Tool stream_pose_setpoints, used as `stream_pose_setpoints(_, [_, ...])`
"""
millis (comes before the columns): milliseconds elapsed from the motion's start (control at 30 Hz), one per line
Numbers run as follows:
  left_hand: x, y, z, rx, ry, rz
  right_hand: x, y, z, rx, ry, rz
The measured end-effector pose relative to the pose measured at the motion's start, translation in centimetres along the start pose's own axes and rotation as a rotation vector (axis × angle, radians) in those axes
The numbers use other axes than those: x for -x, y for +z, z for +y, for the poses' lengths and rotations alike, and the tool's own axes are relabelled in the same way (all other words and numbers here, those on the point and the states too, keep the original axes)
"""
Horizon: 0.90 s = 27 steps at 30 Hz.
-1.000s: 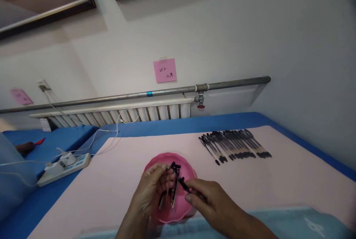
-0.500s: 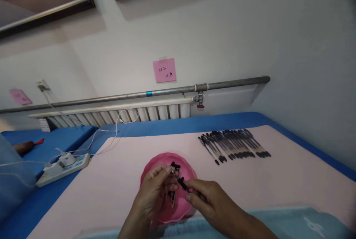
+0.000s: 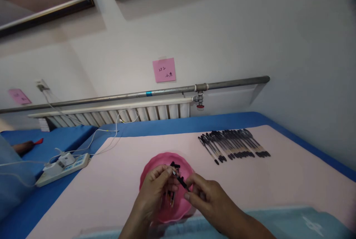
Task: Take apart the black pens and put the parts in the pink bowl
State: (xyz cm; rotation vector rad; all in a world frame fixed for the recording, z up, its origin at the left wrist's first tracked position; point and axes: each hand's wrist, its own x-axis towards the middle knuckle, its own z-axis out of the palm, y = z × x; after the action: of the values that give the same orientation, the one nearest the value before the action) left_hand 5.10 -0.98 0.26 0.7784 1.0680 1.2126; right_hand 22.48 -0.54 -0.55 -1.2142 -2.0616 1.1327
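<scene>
My left hand point(image 3: 155, 190) and my right hand point(image 3: 207, 198) meet over a pink bowl point(image 3: 151, 164) near the front of the pink table mat. Between their fingertips is a black pen point(image 3: 180, 181), the left hand pinching its metal tip end and the right hand gripping its black barrel. More pen parts point(image 3: 169, 196) lie in the bowl under my left fingers, partly hidden. A row of several finished black pens point(image 3: 233, 144) lies side by side to the right of the bowl.
A white power strip point(image 3: 62, 164) with cables sits at the left on the blue cloth point(image 3: 172, 124). A radiator point(image 3: 116, 114) and a pipe run along the wall behind. A pale blue cloth point(image 3: 306, 224) covers the near edge.
My hands have drawn closer together over the bowl, the right hand sliding left along the pen. The row of pens has not moved.
</scene>
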Motion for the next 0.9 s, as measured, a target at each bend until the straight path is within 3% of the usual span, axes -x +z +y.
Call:
stream_pose_setpoints(200, [-0.2, -0.2, -0.4, -0.031, -0.028, -0.011, 0.1, 0.4, 0.3, 0.072, -0.05, 0.054])
stream_pose_setpoints(567, [-0.6, 1.0, -1.9, 0.181, 0.029, 0.011, 0.1, 0.7, 0.9, 0.218, -0.112, 0.131])
stream_pose_setpoints(733, [-0.6, 0.8, -1.8, 0.194, -0.009, 0.052, 0.1, 1.0, 0.9, 0.132, -0.082, 0.111])
stream_pose_setpoints(900, [-0.4, 1.0, -1.5, 0.22, -0.043, -0.038, 0.1, 1.0, 0.3, -0.073, -0.076, 0.062])
